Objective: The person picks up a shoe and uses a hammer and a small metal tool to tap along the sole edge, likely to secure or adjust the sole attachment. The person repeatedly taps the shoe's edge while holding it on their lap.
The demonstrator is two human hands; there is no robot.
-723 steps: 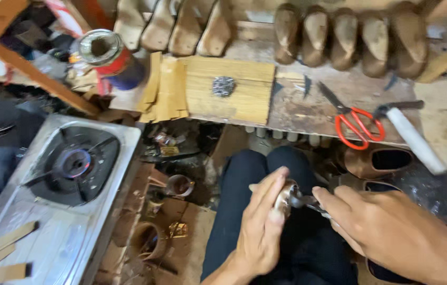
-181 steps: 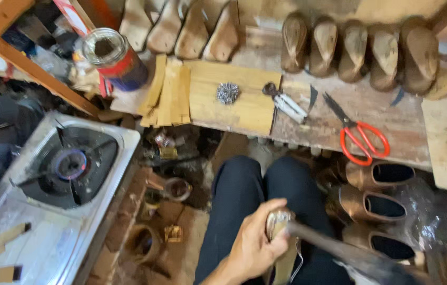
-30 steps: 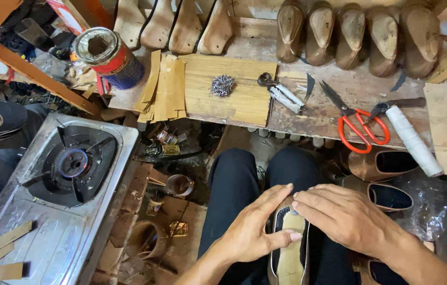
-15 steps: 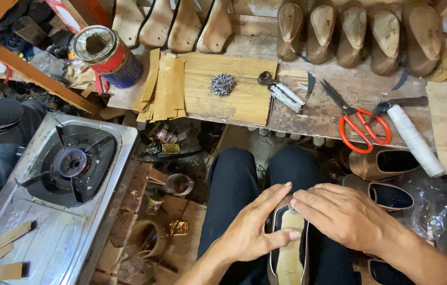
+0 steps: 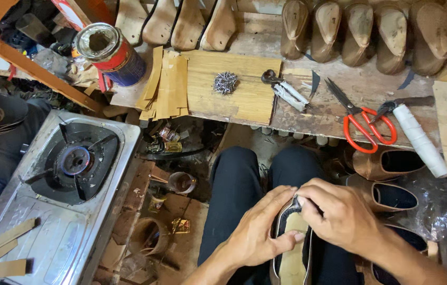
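On the person's lap lay a shoe (image 5: 293,248), sole side up, its dark upper folded partly over a pale insole. The left hand (image 5: 258,235) cupped its side; the right hand (image 5: 339,216) pinched the upper's edge at the toe. It looked mid-lasting, edges unfastened. Beyond, a pile of tacks (image 5: 225,83), pincers (image 5: 285,89) and red-handled scissors (image 5: 363,119) lay unused on the bench (image 5: 329,95).

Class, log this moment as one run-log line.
left hand: steadies shoe on lap | right hand: pinches shoe rim | scissors: on bench

Right hand (image 5: 342,219) has closed onto the shoe's (image 5: 293,248) toe edge.
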